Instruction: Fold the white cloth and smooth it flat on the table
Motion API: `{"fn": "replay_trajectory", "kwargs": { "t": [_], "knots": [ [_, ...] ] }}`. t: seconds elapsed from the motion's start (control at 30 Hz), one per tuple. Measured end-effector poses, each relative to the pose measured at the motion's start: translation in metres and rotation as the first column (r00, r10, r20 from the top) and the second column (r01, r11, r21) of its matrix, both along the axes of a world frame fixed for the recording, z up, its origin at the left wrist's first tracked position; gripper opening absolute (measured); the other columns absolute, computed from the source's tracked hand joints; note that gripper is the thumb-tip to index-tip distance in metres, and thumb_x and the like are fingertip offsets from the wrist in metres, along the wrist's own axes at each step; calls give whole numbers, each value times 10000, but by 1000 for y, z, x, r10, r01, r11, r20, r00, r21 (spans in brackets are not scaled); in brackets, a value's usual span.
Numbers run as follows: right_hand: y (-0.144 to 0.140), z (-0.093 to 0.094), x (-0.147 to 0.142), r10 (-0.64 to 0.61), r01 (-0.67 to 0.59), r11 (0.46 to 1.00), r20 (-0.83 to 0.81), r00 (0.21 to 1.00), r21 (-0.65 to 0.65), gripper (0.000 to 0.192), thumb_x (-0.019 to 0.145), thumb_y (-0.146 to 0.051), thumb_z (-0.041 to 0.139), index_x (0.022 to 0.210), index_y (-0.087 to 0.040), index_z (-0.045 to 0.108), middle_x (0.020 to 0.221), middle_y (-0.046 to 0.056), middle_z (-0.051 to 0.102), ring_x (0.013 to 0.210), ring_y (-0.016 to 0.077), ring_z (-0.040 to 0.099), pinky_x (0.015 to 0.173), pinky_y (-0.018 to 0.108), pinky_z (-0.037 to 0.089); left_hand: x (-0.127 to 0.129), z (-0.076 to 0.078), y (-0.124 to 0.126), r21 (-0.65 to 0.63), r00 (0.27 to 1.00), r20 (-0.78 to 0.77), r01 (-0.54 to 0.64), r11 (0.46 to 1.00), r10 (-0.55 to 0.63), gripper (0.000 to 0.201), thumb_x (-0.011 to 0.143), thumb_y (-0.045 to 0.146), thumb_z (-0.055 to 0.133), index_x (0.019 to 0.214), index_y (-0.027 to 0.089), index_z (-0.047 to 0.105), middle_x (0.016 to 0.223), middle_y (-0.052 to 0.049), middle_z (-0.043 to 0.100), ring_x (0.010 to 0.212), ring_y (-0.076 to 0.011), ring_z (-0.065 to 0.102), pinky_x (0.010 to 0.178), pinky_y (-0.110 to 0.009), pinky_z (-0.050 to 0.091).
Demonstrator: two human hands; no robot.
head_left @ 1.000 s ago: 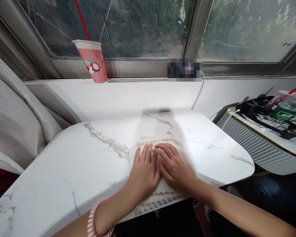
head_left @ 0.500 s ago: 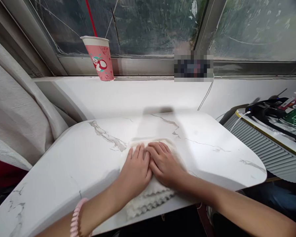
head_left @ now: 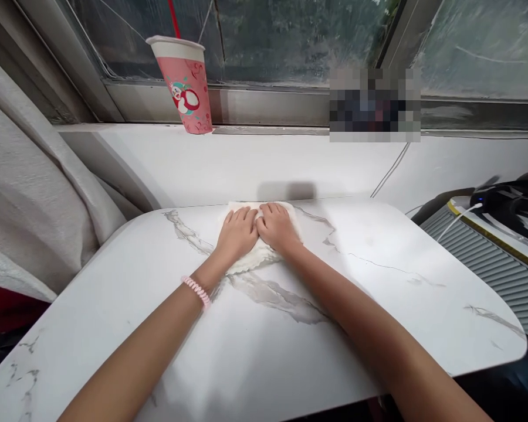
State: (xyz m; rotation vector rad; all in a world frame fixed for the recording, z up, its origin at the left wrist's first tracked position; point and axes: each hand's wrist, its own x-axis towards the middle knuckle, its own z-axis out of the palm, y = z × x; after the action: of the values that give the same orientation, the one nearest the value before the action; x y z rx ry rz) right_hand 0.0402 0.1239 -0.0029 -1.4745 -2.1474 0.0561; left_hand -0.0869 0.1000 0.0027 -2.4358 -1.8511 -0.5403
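Observation:
A cream cloth [head_left: 251, 262] with a scalloped front edge lies at the far edge of a white marble-patterned table [head_left: 391, 246]. My left hand [head_left: 237, 234] rests palm down on the cloth's left part, fingers stretched forward. Beside it, my right hand [head_left: 278, 225] presses flat on the right part, its thumb side close against the left hand. Both hands are open, and between and below them some of the cloth shows. A pink coiled band [head_left: 196, 292] circles my left wrist.
A pink paper cup [head_left: 187, 94] with a red straw stands on the window ledge. Farther right on the ledge is a blurred-out dark object [head_left: 372, 111]. A grey curtain [head_left: 30, 176] hangs at left. Cables and black items [head_left: 506, 199] lie on a ribbed white unit at right.
Both hands have slid the cloth away from me, from near the table's front edge to its far edge. The camera view has shifted slightly.

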Motion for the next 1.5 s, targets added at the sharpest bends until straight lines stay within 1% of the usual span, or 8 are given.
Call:
{"fn": "replay_trajectory", "kwargs": {
  "t": [0.13,0.43,0.57,0.8,0.97,1.07,1.27,1.5],
  "knots": [
    [20,-3,-8,16,-16,999,7,1000,37,226,886,-134,400,987,-155,600,1046,121,658,1047,259,552,981,369,391,-7,-1,19,2,999,20,-27,1000,27,382,985,233,359,1315,169,540,1407,-121,567,1329,-249,490,1174,-448,292],
    [51,-6,-33,-62,60,996,40,997,63,235,881,-116,414,992,-150,617,1050,135,642,1031,259,558,953,357,394,-30,-9,53,36,1000,-26,-13,999,14,412,993,246,365,1371,172,511,1457,-117,533,1366,-244,460,1175,-442,297],
    [59,-8,-37,-42,39,997,48,998,67,228,888,-123,420,998,-154,618,1055,129,642,1031,261,558,950,362,396,-35,-11,61,47,999,-33,-23,999,25,427,998,257,348,1386,176,508,1463,-119,530,1368,-248,462,1172,-460,307],
    [61,-14,-52,17,-23,990,45,999,137,247,909,-123,392,998,-136,621,1012,143,655,998,273,559,942,386,401,-49,-6,58,-24,995,-53,-86,996,85,467,1004,287,348,1443,178,465,1516,-113,476,1414,-245,411,1195,-451,270],
    [43,-14,-82,37,-42,991,40,999,127,263,928,-153,405,1041,-101,636,1045,167,650,1052,296,544,1003,407,380,-78,-1,40,-92,989,-94,-122,988,114,492,1004,270,315,1476,192,430,1554,-84,428,1444,-217,366,1215,-414,233],
    [26,-16,-87,77,-80,987,26,997,138,267,923,-138,399,1043,-110,636,1052,163,647,1069,292,535,1038,407,365,-84,1,21,-105,986,-100,-141,984,130,498,1002,283,310,1480,193,423,1565,-84,411,1454,-220,349,1223,-423,212],
    [-18,-19,-65,117,-117,974,15,993,192,289,923,-146,382,1074,-104,625,1085,179,624,1087,299,517,1046,434,369,-66,1,-23,-98,987,-127,-111,989,98,510,993,282,325,1480,157,413,1563,-118,406,1454,-244,347,1221,-450,209],
    [-82,-13,-40,205,-199,978,-105,973,65,318,896,-139,404,1122,-122,626,1206,167,600,1180,279,494,1075,439,373,-47,-7,-91,4,983,-154,-104,995,103,497,979,260,321,1439,125,454,1525,-156,452,1431,-275,387,1199,-496,264]
  ]
}}
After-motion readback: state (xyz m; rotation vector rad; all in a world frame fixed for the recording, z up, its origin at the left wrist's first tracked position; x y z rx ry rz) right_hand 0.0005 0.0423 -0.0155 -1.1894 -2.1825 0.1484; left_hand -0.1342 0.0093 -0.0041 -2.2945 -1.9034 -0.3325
